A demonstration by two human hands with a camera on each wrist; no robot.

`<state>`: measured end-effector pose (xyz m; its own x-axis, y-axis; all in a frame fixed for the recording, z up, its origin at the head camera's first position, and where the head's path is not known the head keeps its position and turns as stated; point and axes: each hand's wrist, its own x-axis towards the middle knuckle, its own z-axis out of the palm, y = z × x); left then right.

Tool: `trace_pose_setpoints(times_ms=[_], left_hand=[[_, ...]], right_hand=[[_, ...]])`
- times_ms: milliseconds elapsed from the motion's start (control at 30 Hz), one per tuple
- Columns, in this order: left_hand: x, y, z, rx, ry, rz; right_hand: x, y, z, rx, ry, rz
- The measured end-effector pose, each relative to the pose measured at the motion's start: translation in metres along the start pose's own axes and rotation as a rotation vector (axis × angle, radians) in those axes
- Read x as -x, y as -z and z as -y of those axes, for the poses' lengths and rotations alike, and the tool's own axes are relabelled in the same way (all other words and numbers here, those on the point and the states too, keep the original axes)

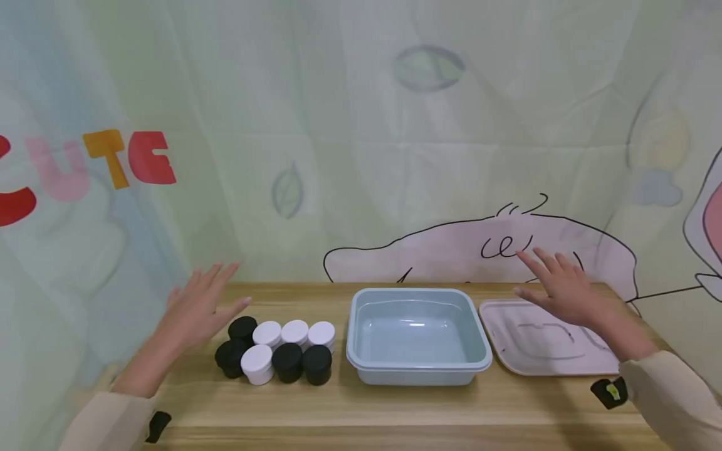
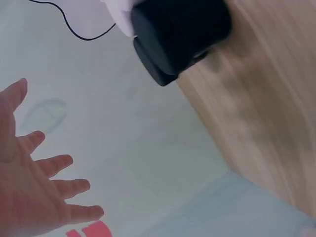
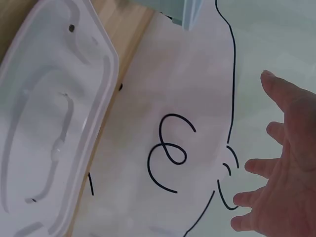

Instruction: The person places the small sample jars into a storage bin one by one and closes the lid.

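My left hand (image 1: 197, 307) hovers at the left with fingers spread and nothing in it. Closest to it is a cluster of small round jars, some with black lids (image 1: 231, 357) and some with white lids (image 1: 257, 363). The left wrist view shows a black jar (image 2: 180, 29) close up, apart from the spread fingers (image 2: 69, 190). My right hand (image 1: 564, 288), also spread and holding nothing, hangs over the pale lid (image 1: 541, 357) lying flat on the table. Between the hands stands a light blue plastic container (image 1: 417, 374), uncovered, with a bare inside.
The wooden table (image 1: 254, 410) backs onto a fabric curtain (image 1: 338, 156) printed with cartoon shapes and letters. The jars stand left of the container, and the lid lies just right of it. Dark bands (image 1: 610, 392) sit at both sleeve cuffs.
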<state>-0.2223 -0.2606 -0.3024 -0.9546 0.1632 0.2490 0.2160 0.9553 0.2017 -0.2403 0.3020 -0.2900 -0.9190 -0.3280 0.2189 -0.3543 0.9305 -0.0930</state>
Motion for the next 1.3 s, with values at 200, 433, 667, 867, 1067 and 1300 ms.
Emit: trace_pose_setpoints(times_ms=[200,433,667,867,1067,1300], left_hand=[[0.014,-0.013,0.023,0.107,-0.096,-0.091],[0.034,-0.026,0.045,0.305,-0.072,-0.004],[0.050,-0.032,0.056,0.451,0.039,0.271],[0.050,-0.040,0.059,0.563,0.027,0.376],[0.050,-0.048,0.055,0.561,-0.014,0.353],[0.046,-0.052,0.046,0.494,0.049,0.287]], right_hand=[[0.002,-0.017,0.004,-0.111,0.026,-0.006],[0.004,-0.037,0.016,-0.327,0.023,0.032],[0.005,-0.056,0.025,-0.461,0.020,0.066],[0.005,-0.068,0.030,-0.580,0.000,0.142],[0.004,-0.079,0.035,-0.637,0.012,0.196],[0.005,-0.087,0.039,-0.672,0.007,0.248]])
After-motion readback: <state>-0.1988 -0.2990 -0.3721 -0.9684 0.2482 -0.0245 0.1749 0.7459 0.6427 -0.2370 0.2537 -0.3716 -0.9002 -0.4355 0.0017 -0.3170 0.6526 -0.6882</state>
